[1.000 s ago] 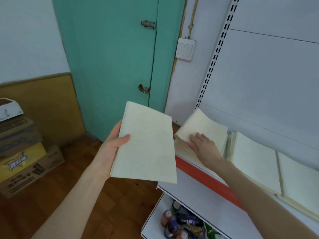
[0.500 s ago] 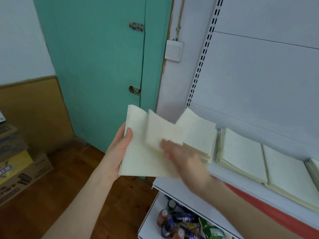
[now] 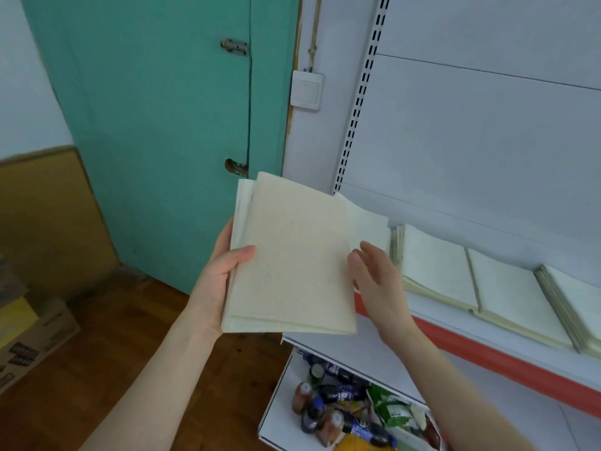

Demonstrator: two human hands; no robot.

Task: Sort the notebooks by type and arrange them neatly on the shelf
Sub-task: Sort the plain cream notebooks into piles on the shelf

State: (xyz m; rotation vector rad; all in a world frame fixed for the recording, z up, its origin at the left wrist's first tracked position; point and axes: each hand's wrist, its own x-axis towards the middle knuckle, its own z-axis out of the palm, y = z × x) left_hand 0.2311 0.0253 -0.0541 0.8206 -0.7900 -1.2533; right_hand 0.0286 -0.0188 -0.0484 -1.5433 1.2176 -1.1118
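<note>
My left hand [image 3: 221, 275] grips two cream notebooks [image 3: 292, 255] stacked one on the other, thumb on the top cover, held in front of the shelf's left end. My right hand [image 3: 377, 281] hovers at the stack's right edge with fingers loosely spread, holding nothing. Behind it a pile of cream notebooks [image 3: 370, 222] lies at the left end of the white shelf [image 3: 455, 333]. More cream notebook piles [image 3: 432, 262] [image 3: 517, 294] lie side by side to the right, and a pile with greenish edges [image 3: 575, 297] sits at the far right.
The shelf has a red front strip [image 3: 487, 353] and a white back panel. A lower shelf holds bottles and snack packs [image 3: 344, 408]. A green door [image 3: 169, 109] stands to the left. Cardboard boxes [image 3: 29, 330] sit on the wooden floor at the far left.
My right hand lifted a notebook off the shelf's left pile and laid it on the one in my left hand. It has let go and now hovers at the stack's right edge.
</note>
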